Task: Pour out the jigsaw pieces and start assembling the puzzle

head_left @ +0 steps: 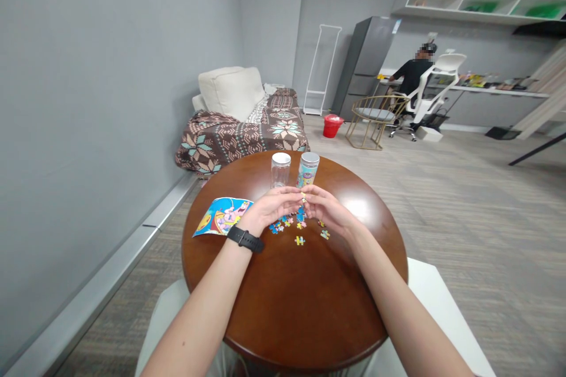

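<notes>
I look down on the table (305, 300), round, brown and glossy, with two forearms reaching in over its near rim. Around the table's middle lie the loose pieces (300, 241) of a jigsaw, in blue, yellow and pink; some sit apart on the near side, others are partly hidden by the hands. Above that middle, the left hand (275, 207) and the right hand (328, 210) meet at the fingertips. I see the fingers of both drawn in narrow, pinching one small yellowish piece (303, 199); I cannot tell which grips it harder. A black strap (244, 239) circles the left wrist. On the table's left side lies the sheet (223, 216), a pink figure on blue, partly behind the left hand.

Toward the table's far rim, two jars stand side by side: the clear jar (280, 172) with a white lid, and right of it the printed jar (308, 171), its light blue and yellow label too small for me to read.

Past the table's far-left rim is the sofa (232, 91) under a patterned throw (243, 135). Off beyond its far-right rim I find the red bin (331, 125), a gold chair (375, 113), the fridge (367, 59) with an unreadable sticker (397, 26), and a person (413, 76) in black at the counter (490, 89).
</notes>
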A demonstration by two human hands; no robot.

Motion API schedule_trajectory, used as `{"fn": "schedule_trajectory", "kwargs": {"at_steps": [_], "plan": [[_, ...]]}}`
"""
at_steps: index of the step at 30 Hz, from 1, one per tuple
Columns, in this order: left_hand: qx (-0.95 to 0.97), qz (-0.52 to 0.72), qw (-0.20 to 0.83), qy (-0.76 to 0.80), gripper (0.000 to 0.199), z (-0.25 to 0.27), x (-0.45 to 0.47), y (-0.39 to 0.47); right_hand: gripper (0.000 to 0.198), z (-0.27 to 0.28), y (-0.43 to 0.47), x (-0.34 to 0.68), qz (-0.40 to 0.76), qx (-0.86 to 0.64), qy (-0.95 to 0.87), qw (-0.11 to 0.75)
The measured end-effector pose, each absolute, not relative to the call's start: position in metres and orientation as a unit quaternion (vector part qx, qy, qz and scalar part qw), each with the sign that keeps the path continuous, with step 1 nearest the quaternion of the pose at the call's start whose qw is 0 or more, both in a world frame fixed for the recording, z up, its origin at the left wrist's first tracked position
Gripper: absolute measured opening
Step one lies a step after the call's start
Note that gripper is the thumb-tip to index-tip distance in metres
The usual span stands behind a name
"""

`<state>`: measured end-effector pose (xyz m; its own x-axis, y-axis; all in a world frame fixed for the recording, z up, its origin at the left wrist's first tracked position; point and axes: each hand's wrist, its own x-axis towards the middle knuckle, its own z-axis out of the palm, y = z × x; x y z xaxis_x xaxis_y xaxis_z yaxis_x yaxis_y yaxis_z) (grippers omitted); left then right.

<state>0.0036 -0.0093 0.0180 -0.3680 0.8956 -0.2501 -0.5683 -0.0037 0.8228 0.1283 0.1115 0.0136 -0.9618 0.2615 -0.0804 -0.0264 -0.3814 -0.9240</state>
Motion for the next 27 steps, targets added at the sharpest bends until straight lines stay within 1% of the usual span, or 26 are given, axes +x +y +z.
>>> {"fn": "schedule_trajectory", "kwargs": {"at_steps": [5, 9, 14, 21, 27], "plan": [[0.179, 0.687, 0.543, 0.448, 0.019, 0.0232, 0.0049, -0.0123, 0.028, 0.0121, 0.1136, 0.1292, 0.816, -0.104, -0.557, 0.109], [0.183, 0.686, 0.536, 0.456, 0.017, 0.0232, 0.0045, -0.0121, 0.041, 0.01, 0.1147, 0.1283, 0.811, -0.109, -0.564, 0.113], [0.191, 0.683, 0.535, 0.459, 0.017, 0.024, 0.0042, -0.0119, 0.031, 0.0103, 0.1139, 0.1263, 0.804, -0.115, -0.57, 0.124], [0.193, 0.693, 0.509, 0.472, 0.022, 0.0258, 0.0039, -0.0137, 0.035, 0.0129, 0.1132, 0.1277, 0.795, -0.146, -0.574, 0.13], [0.196, 0.698, 0.5, 0.473, 0.023, 0.0248, 0.0047, -0.0131, 0.032, 0.0112, 0.1101, 0.1262, 0.786, -0.144, -0.583, 0.147]]}}
